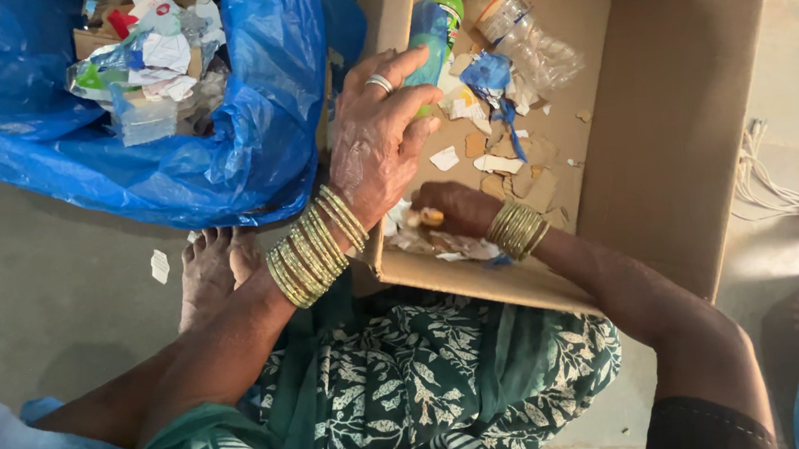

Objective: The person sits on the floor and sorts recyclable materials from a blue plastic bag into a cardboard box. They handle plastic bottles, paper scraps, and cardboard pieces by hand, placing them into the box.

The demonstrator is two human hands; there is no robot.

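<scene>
Hands over box scraps.

concrete floor, cardboard box, blue bag

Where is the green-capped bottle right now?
The bottle lies in the cardboard box, at its upper left corner, just beyond the left hand and beside a crushed clear bottle.

Brown cardboard box, open, right of centre. Inside, far end: green-capped bottle with blue label; crushed clear plastic bottle beside it. Blue plastic bag, far left, holding mixed wrappers.
</scene>
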